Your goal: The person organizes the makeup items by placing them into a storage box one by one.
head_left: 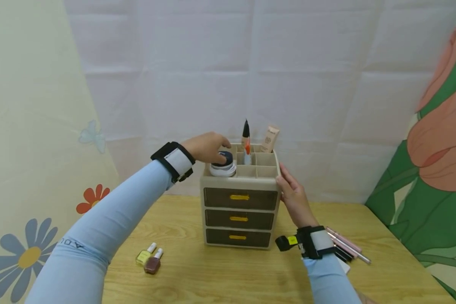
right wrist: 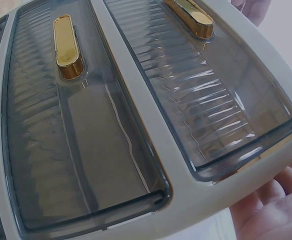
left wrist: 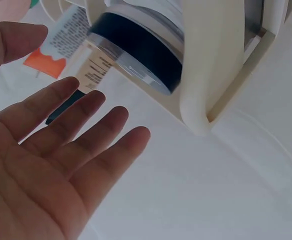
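A makeup organizer with a divided top and three dark drawers stands on the table. Over its left top compartment hovers my left hand, fingers spread. In the left wrist view, that hand is apart from a clear jar with a dark lid. The jar sits on a white round container. My right hand holds the organizer's right side, thumb at the front top corner. Its fingers show beside the frame in the right wrist view.
A black-tipped bottle, an orange-topped tube and a beige BB tube stand in the compartments. Two nail polish bottles lie at left on the table. Several slim pens lie by my right wrist.
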Demonstrator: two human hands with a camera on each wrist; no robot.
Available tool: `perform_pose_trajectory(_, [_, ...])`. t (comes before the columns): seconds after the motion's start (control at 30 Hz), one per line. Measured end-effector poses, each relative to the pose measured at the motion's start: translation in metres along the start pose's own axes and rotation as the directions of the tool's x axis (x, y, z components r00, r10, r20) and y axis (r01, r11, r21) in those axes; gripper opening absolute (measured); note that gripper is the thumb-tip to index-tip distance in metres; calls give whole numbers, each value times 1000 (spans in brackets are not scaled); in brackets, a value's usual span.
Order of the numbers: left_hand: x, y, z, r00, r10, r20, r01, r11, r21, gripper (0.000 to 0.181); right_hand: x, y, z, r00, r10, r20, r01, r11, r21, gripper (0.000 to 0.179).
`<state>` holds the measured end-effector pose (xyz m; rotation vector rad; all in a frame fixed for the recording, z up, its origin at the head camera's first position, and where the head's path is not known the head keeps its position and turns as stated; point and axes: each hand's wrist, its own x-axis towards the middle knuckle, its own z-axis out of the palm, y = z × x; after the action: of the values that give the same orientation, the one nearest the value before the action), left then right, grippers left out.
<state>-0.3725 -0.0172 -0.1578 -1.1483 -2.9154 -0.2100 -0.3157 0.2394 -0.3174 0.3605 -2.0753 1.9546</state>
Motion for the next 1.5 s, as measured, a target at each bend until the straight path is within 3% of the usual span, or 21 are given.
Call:
perform_pose_trajectory(0.3, [-18,12,5,991,76,-109,-64,992,110,40,1,1,-3,1000,1,3,-1,1000,-7,62])
perform_pose_trajectory(0.5, [-32,20,19,962,164,-217,-112,965,235,34,1,1,-6,1000,15,-15,-15,1000,-13,60])
perform_pose_trajectory(0.57, [-36,22,25,941,214,-263,-136,949,284,32,1,1,-7,1000,14,-17,-14,1000,-16,61])
perform_pose_trajectory(0.67, [-41,25,36,894,301,-332,-172,914,367,31,2,0,-7,1000,10,-17,-10,1000,-22,62])
perform_pose_trajectory(0.8, [-44,27,54,790,436,-432,-223,860,460,28,2,0,-7,1000,15,-15,-16,1000,-21,62])
perform_pose_trajectory(0.9, [-46,29,66,727,494,-478,-257,840,478,27,1,-1,-8,1000,21,-16,-21,1000,-19,60])
perform_pose_trajectory(0.93, [-47,30,70,715,500,-489,-265,841,472,29,1,-1,-9,1000,20,-16,-21,1000,-19,60])
perform_pose_trajectory(1.07, [-51,35,82,694,505,-513,-286,847,448,29,0,-2,-10,1000,20,-16,-20,1000,-21,62])
perform_pose_trajectory(1.27, [-53,40,104,621,564,-544,-310,815,491,19,-1,-3,-12,1000,21,-22,-21,1000,-23,61])
perform_pose_trajectory(1.37, [-51,41,116,602,588,-540,-311,795,520,16,-1,-3,-12,1000,13,-19,-13,1000,-26,60])
perform_pose_trajectory(1.5, [-46,41,131,585,613,-530,-267,764,588,12,-1,-2,-12,1000,12,-18,-13,1000,-26,59])
